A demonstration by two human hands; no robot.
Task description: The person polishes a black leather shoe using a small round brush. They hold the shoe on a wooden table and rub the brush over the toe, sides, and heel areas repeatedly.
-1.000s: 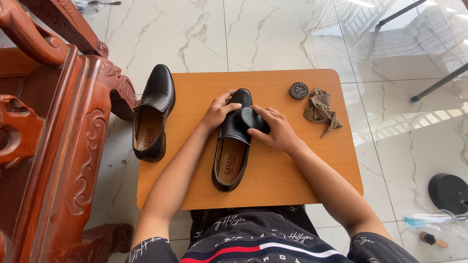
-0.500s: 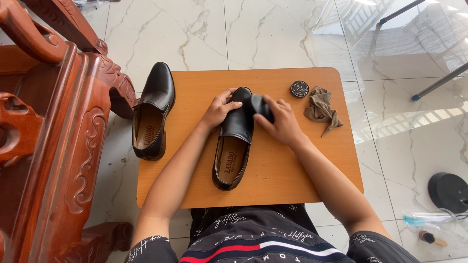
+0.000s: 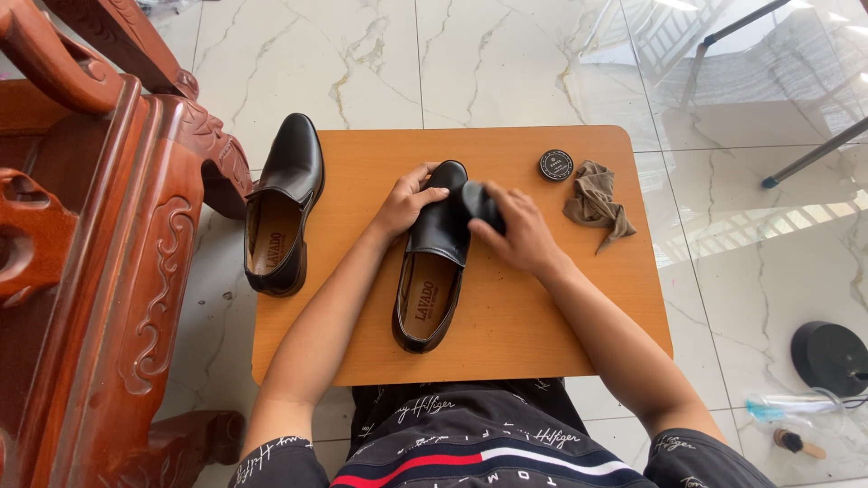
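Note:
A black leather shoe lies toe-away in the middle of a small wooden table. My left hand rests on the left side of its toe and steadies it. My right hand is closed on a small dark polishing sponge pressed against the right side of the shoe's front. The matching second shoe sits at the table's left edge, partly overhanging it.
A round black polish tin and a crumpled brown cloth lie at the table's far right. A carved red wooden chair stands close on the left. On the marble floor at right are a black round base and a small brush.
My right hand has slid with the sponge from the middle of the shoe towards its toe on the right side. The left hand has stayed on the toe.

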